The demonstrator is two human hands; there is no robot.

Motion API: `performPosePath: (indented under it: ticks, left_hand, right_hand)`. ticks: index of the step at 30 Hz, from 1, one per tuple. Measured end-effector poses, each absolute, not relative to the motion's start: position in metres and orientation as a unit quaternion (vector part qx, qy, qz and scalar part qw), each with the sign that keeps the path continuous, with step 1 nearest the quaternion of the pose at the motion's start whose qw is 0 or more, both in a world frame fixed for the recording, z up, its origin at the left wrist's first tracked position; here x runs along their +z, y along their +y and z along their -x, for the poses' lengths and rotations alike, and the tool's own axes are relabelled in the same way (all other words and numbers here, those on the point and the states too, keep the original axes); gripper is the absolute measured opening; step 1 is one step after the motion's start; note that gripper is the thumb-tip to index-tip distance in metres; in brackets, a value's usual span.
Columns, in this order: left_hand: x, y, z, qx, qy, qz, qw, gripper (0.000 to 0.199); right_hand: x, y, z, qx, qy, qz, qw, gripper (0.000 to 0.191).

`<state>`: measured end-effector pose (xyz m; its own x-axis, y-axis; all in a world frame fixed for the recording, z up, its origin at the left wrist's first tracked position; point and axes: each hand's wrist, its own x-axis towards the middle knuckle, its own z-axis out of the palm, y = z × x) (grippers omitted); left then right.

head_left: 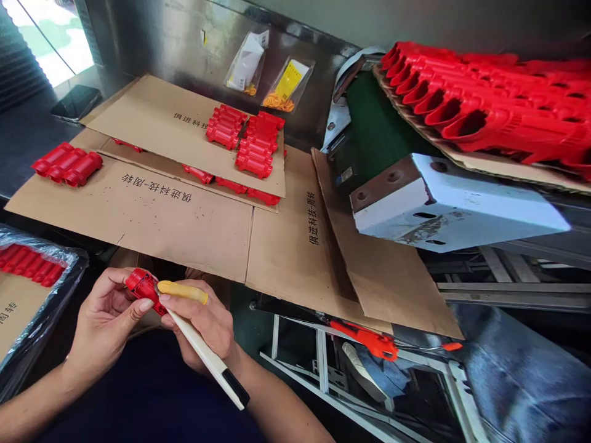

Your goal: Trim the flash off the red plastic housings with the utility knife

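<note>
My left hand (113, 311) is closed on a red ribbed plastic tube part (143, 284), thumb along its near side, low in front of my body. In my right hand (210, 320) is a slim white-handled tool (205, 355) with a black end, its working tip hidden at the part. A yellow finger cot (182, 291) covers one fingertip of that hand, which touches the red part. On the cardboard in front, three joined red tubes (68, 164) lie at the left. More red parts (226, 126) rest on the upper cardboard sheet.
Cardboard sheets (203, 231) cover the table. A conveyor end with a white bracket (452, 203) carries many red parts (508, 98). Two plastic bags (289, 85) and a phone (76, 103) lie behind. At left stands a lined bin (69, 258); a denim-clad leg (521, 369) is at right.
</note>
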<state>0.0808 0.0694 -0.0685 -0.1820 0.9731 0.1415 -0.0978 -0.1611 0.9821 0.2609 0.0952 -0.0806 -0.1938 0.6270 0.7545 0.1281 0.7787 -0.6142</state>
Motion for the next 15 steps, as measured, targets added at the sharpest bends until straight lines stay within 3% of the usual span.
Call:
performPosePath:
  ticks: [15]
  left_hand:
    - [-0.0695,0.0670,-0.0840,0.625,0.462,-0.470,0.419,0.017]
  right_hand:
    - [-0.0758,0.0899,-0.2574,0.231,-0.730,0.266,0.585,0.025]
